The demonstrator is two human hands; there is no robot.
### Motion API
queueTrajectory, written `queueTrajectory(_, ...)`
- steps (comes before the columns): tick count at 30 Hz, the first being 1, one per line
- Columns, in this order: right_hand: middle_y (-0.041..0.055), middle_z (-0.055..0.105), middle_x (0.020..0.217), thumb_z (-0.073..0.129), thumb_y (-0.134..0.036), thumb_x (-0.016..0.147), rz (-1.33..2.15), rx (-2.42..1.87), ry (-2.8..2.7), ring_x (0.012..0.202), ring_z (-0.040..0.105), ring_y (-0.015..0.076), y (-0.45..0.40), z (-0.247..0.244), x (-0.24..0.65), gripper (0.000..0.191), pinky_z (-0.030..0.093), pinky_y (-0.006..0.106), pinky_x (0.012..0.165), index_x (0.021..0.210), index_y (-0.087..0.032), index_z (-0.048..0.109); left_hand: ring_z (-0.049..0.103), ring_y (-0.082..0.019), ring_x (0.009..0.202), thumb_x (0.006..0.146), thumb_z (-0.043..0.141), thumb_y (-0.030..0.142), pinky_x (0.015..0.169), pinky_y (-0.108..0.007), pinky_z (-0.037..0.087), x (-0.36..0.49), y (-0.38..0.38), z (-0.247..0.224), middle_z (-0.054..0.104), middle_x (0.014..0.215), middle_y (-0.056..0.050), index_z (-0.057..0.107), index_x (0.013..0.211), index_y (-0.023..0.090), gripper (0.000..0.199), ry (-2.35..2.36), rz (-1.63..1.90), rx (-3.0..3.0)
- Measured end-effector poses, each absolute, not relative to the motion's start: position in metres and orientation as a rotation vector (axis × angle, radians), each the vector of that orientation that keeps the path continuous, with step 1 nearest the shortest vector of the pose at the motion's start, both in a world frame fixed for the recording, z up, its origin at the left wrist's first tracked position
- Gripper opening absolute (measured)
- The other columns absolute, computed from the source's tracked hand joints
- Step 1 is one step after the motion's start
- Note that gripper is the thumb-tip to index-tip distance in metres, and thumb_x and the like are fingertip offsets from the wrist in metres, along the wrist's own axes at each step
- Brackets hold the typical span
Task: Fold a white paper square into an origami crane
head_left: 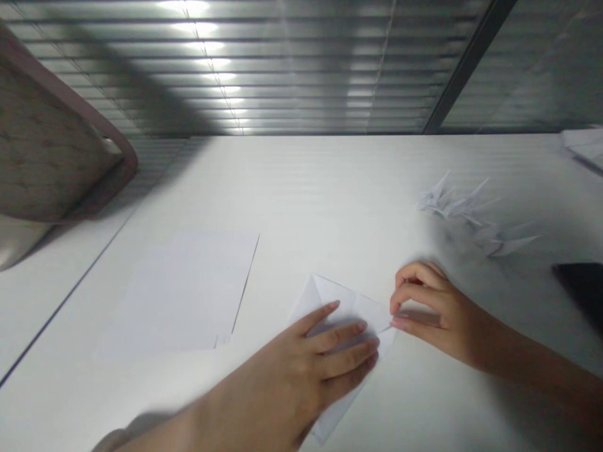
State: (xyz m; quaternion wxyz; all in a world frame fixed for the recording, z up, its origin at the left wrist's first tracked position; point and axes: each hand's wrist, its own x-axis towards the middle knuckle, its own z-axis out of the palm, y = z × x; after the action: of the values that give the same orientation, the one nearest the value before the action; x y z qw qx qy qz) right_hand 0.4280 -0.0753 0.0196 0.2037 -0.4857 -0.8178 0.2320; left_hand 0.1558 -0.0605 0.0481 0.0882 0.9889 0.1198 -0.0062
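Lightly, left hand's (301, 370) fingers spread flat on folded paper (351, 306), right hand's (426, 311) fingers pinching its corner

Surface: long smooth white table (301, 176), banded with pale stripes of light
Left of centre: flat blank white rectangular paper sheet (179, 295), lying just beside the folded paper
Front centre: white paper folded into a diamond shape (332, 295), lying flat
Right: small white origami paper cranes (450, 201), in a loose group, well apart from the folded paper
Right edge: dark flat object (581, 292), cut off by the frame
Far corner: white paper pieces (584, 143), partly out of view
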Motion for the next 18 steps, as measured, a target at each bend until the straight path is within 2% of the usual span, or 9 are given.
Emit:
queueTrajectory(6, 0.0027, 0.054, 0.093, 0.064, -0.018, 0.085, 0.709, -1.434, -2.240, 0.093, 0.053, 0.0199, -0.084, 0.019, 0.419, 0.009, 0.042, 0.039, 0.086, 0.078, -0.023, 0.061, 0.038, -0.021, 0.137, 0.096, 0.044, 0.027, 0.119, -0.042, 0.025, 0.158, -0.064, 0.049, 0.049, 0.144, 0.005, 0.045, 0.142, 0.025, 0.046, 0.371, -0.014, 3.024)
queueTrajectory(10, 0.0030, 0.054, 0.091, 0.061, -0.016, 0.086, 0.659, -1.474, -2.210, 0.092, 0.053, 0.0205, -0.092, 0.017, 0.418, 0.010, 0.041, 0.039, 0.085, 0.080, -0.023, 0.058, 0.044, -0.021, 0.132, 0.098, 0.044, 0.027, 0.115, -0.040, 0.034, 0.164, -0.077, 0.043, 0.056, 0.137, 0.006, 0.055, 0.133, 0.026, 0.037, 0.476, 0.083, 3.047)
queueTrajectory(15, 0.0051, 0.054, 0.093, 0.059, -0.015, 0.087, 0.598, -1.458, -2.231, 0.094, 0.052, 0.0220, -0.096, 0.016, 0.415, 0.009, 0.041, 0.039, 0.085, 0.082, -0.021, 0.055, 0.050, -0.019, 0.126, 0.095, 0.048, 0.017, 0.106, -0.028, 0.040, 0.179, -0.107, 0.033, 0.061, 0.132, -0.003, 0.065, 0.120, 0.014, 0.031, 0.697, 0.173, 3.071)
queueTrajectory(18, 0.0051, 0.055, 0.091, 0.057, -0.015, 0.088, 0.560, -1.440, -2.246, 0.092, 0.053, 0.0219, -0.097, 0.017, 0.415, 0.009, 0.042, 0.038, 0.083, 0.082, -0.021, 0.055, 0.053, -0.024, 0.122, 0.095, 0.049, 0.023, 0.105, -0.034, 0.039, 0.184, -0.120, 0.027, 0.062, 0.129, -0.008, 0.065, 0.115, 0.014, 0.027, 0.748, 0.190, 3.080)
